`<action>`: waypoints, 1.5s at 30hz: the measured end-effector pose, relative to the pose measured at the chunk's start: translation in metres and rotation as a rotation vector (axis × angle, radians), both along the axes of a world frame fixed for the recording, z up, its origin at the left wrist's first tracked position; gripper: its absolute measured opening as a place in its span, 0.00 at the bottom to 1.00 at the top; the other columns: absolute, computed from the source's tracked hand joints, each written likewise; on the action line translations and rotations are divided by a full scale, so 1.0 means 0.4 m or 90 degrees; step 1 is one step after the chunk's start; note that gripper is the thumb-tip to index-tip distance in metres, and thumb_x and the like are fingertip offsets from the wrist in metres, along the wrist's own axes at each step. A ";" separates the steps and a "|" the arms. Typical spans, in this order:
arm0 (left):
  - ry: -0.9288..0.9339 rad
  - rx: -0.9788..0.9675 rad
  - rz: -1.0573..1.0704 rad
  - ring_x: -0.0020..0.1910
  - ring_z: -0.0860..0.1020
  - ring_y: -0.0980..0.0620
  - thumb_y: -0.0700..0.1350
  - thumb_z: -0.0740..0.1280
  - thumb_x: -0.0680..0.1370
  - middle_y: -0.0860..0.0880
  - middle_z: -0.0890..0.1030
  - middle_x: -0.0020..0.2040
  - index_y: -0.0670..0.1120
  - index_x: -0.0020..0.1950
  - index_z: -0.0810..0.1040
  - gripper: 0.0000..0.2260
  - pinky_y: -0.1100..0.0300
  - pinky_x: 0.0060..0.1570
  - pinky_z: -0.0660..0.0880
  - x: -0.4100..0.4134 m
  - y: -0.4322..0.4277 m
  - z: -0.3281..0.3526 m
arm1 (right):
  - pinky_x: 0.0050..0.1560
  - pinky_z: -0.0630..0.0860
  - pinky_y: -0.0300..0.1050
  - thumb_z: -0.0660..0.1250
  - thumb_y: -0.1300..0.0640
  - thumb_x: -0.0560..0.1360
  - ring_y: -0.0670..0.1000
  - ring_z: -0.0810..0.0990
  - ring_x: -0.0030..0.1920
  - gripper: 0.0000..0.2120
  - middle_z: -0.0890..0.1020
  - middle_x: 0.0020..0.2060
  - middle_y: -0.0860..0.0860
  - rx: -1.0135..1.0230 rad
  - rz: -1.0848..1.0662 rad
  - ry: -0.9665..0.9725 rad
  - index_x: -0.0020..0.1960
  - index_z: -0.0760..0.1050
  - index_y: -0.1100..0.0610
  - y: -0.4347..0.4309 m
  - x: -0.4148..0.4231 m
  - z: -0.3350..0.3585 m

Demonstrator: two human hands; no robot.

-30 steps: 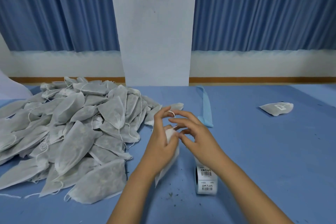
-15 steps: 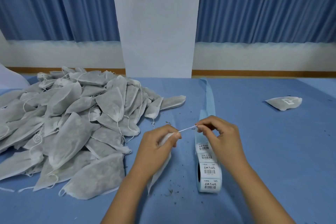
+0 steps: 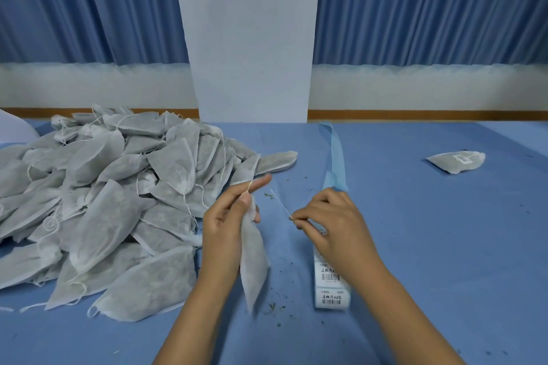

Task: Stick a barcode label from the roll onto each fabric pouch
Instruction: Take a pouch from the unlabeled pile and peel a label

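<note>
Gripping the pouch [image 3: 252, 264] by its neck, left hand [image 3: 228, 225] lets it hang below the fist. Right hand [image 3: 332, 222] pinches the drawstring [image 3: 280, 201], taut between hands; label roll [image 3: 332, 284] lies under right wrist

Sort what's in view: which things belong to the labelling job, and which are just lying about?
Job: fabric pouch in the left hand; its drawstring, pinched by the right hand; label roll; pile of pouches; labelled pouch.
Lying about: blue backing strip; dark crumbs; curtains.
</note>
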State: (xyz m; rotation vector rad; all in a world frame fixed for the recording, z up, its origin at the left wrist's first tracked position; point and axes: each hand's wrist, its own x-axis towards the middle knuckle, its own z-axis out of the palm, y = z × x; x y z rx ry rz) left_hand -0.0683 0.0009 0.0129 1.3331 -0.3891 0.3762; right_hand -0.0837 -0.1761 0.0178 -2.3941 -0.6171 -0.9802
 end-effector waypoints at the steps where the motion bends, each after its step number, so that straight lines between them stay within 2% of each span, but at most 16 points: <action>1: -0.009 0.038 0.025 0.40 0.76 0.56 0.41 0.61 0.78 0.55 0.84 0.55 0.53 0.52 0.84 0.13 0.67 0.47 0.73 0.003 0.006 -0.002 | 0.46 0.68 0.41 0.71 0.58 0.71 0.49 0.75 0.40 0.03 0.79 0.32 0.45 -0.031 0.011 -0.033 0.40 0.83 0.54 0.001 -0.002 0.004; 3: -0.053 0.172 0.077 0.55 0.79 0.61 0.35 0.61 0.78 0.58 0.82 0.58 0.52 0.54 0.84 0.16 0.66 0.57 0.73 0.010 0.012 -0.010 | 0.46 0.68 0.41 0.70 0.57 0.72 0.51 0.76 0.38 0.04 0.79 0.31 0.44 -0.071 0.033 -0.081 0.40 0.83 0.55 0.001 -0.004 0.009; 5: -0.090 0.289 0.091 0.62 0.77 0.60 0.31 0.63 0.78 0.58 0.82 0.59 0.53 0.55 0.84 0.19 0.59 0.63 0.73 0.014 0.010 -0.020 | 0.45 0.69 0.43 0.69 0.57 0.73 0.52 0.76 0.39 0.05 0.80 0.32 0.44 -0.072 0.048 -0.111 0.41 0.83 0.55 0.000 -0.007 0.012; 7: -0.114 0.407 0.070 0.61 0.77 0.61 0.37 0.66 0.77 0.61 0.81 0.58 0.58 0.53 0.82 0.16 0.55 0.63 0.73 0.012 0.002 -0.025 | 0.45 0.69 0.44 0.69 0.56 0.74 0.50 0.75 0.40 0.06 0.80 0.33 0.45 -0.034 0.057 -0.133 0.41 0.83 0.55 0.000 -0.009 0.015; 9: -0.081 0.468 0.014 0.57 0.78 0.60 0.48 0.68 0.75 0.63 0.82 0.54 0.60 0.49 0.84 0.07 0.52 0.60 0.73 0.006 -0.008 -0.025 | 0.47 0.68 0.41 0.68 0.55 0.74 0.48 0.74 0.41 0.07 0.82 0.34 0.44 0.025 0.050 -0.142 0.41 0.84 0.54 -0.003 -0.009 0.018; 10: -0.063 0.469 -0.020 0.54 0.79 0.57 0.52 0.69 0.74 0.62 0.81 0.52 0.58 0.46 0.85 0.05 0.50 0.57 0.74 0.003 -0.012 -0.024 | 0.47 0.67 0.41 0.68 0.55 0.74 0.47 0.74 0.42 0.07 0.82 0.35 0.44 0.055 0.038 -0.134 0.41 0.84 0.54 -0.006 -0.008 0.018; 13: -0.064 0.484 -0.071 0.48 0.76 0.52 0.59 0.66 0.74 0.60 0.75 0.52 0.57 0.43 0.84 0.10 0.51 0.51 0.73 -0.002 -0.017 -0.028 | 0.50 0.66 0.42 0.71 0.56 0.72 0.43 0.73 0.44 0.03 0.82 0.35 0.40 0.176 -0.016 -0.051 0.41 0.84 0.53 -0.016 -0.008 0.014; 17: -0.085 0.416 -0.058 0.47 0.79 0.52 0.56 0.66 0.75 0.58 0.79 0.47 0.55 0.44 0.84 0.09 0.56 0.50 0.74 -0.008 -0.024 -0.024 | 0.53 0.71 0.43 0.73 0.61 0.71 0.45 0.76 0.47 0.08 0.82 0.35 0.39 0.362 -0.002 0.120 0.40 0.83 0.48 -0.033 -0.001 0.010; 20: -0.115 0.351 0.019 0.42 0.80 0.57 0.49 0.71 0.76 0.58 0.82 0.40 0.51 0.42 0.86 0.05 0.67 0.45 0.72 -0.011 -0.035 -0.022 | 0.50 0.72 0.44 0.74 0.60 0.70 0.47 0.75 0.45 0.07 0.81 0.33 0.40 0.317 -0.031 0.146 0.40 0.83 0.48 -0.032 0.002 0.005; 23: -0.076 0.291 0.080 0.36 0.78 0.62 0.42 0.73 0.75 0.58 0.83 0.36 0.52 0.40 0.85 0.06 0.74 0.40 0.67 -0.015 -0.038 -0.020 | 0.48 0.70 0.42 0.75 0.59 0.70 0.49 0.73 0.44 0.05 0.81 0.32 0.41 0.255 -0.042 0.164 0.39 0.84 0.48 -0.022 0.002 0.000; 27: -0.001 0.192 0.090 0.42 0.81 0.63 0.40 0.73 0.74 0.56 0.84 0.37 0.52 0.42 0.85 0.06 0.76 0.45 0.70 -0.024 -0.037 -0.013 | 0.47 0.66 0.37 0.74 0.57 0.71 0.45 0.69 0.42 0.04 0.77 0.30 0.40 0.153 -0.012 0.191 0.40 0.85 0.48 -0.016 -0.002 -0.004; 30: 0.022 0.181 0.086 0.44 0.81 0.63 0.41 0.73 0.75 0.55 0.85 0.38 0.51 0.41 0.85 0.06 0.76 0.46 0.70 -0.029 -0.037 -0.007 | 0.48 0.66 0.39 0.74 0.59 0.71 0.46 0.68 0.40 0.04 0.76 0.30 0.40 0.122 -0.007 0.160 0.40 0.85 0.50 -0.011 -0.005 -0.004; 34: 0.048 0.252 0.059 0.37 0.79 0.63 0.40 0.71 0.76 0.54 0.84 0.34 0.54 0.40 0.82 0.09 0.74 0.37 0.69 -0.016 -0.027 -0.010 | 0.48 0.69 0.40 0.73 0.60 0.71 0.45 0.72 0.40 0.03 0.79 0.33 0.42 0.248 -0.006 0.072 0.41 0.84 0.52 -0.010 -0.011 0.006; 38: 0.026 0.327 -0.012 0.36 0.79 0.60 0.42 0.71 0.75 0.54 0.83 0.33 0.57 0.40 0.73 0.11 0.72 0.40 0.68 -0.019 -0.032 -0.014 | 0.46 0.73 0.45 0.73 0.63 0.72 0.49 0.75 0.41 0.06 0.80 0.35 0.43 0.327 0.022 0.033 0.42 0.83 0.53 -0.014 -0.018 0.013; 42: -0.033 0.371 -0.046 0.34 0.78 0.63 0.44 0.70 0.75 0.57 0.83 0.33 0.57 0.42 0.74 0.08 0.75 0.39 0.67 -0.028 -0.044 -0.017 | 0.46 0.70 0.39 0.73 0.61 0.72 0.47 0.74 0.40 0.08 0.80 0.31 0.41 0.343 0.005 0.078 0.41 0.82 0.48 -0.010 -0.018 0.008; 45: -0.073 0.338 -0.037 0.35 0.81 0.60 0.43 0.70 0.74 0.56 0.83 0.32 0.55 0.41 0.76 0.07 0.74 0.41 0.69 -0.032 -0.047 -0.019 | 0.44 0.66 0.31 0.74 0.57 0.71 0.47 0.72 0.42 0.11 0.78 0.29 0.40 0.329 -0.055 0.133 0.40 0.81 0.40 -0.011 -0.010 -0.002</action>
